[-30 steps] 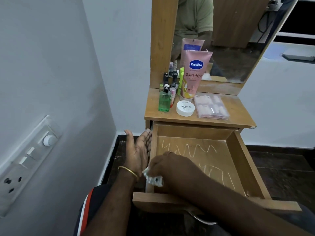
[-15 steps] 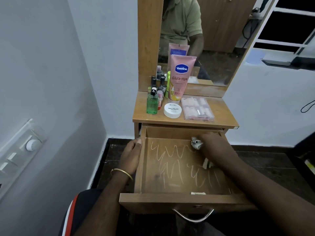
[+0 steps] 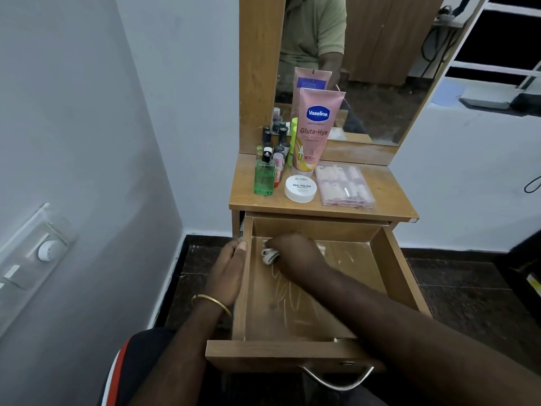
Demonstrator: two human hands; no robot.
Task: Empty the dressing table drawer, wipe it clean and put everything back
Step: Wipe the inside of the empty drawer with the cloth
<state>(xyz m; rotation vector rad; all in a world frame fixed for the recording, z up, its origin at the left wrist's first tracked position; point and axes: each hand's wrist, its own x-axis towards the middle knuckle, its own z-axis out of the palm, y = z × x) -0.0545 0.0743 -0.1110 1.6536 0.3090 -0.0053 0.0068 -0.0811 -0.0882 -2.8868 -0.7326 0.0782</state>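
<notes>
Drawer: pulled out from under the table top, open and without any items inside; on its wooden floor there are pale zigzag streaks.
Drawer handle: a curved metal bar on the front panel, nearest to the camera.
Right hand: inside the drawer at the back left corner, fingers closed around a wipe and pressing it down on the drawer floor.
Wipe: a small crumpled white piece, only its left end is visible outside the hand; whether it is cloth or tissue I cannot tell.
Left hand: lies along the outside of the drawer's left wall, fingers bent over the top edge near the back, so it grips the wall.
Bangle: thin, golden, on the left wrist.
Table: small wooden dressing table with a mirror above it; the items stand on its top.
Vaseline tube: pink, standing upright on its cap, against the mirror.
Green bottle: transparent, with a black pump, at the front left of the group.
Small bottles: several dark-capped ones, close together behind the green bottle.
Nail polish remover tub: white, round, in front of the tube.
Clear plastic box: flat, with compartments, just to the right of the tub.
Switch panel: on the left wall.
</notes>
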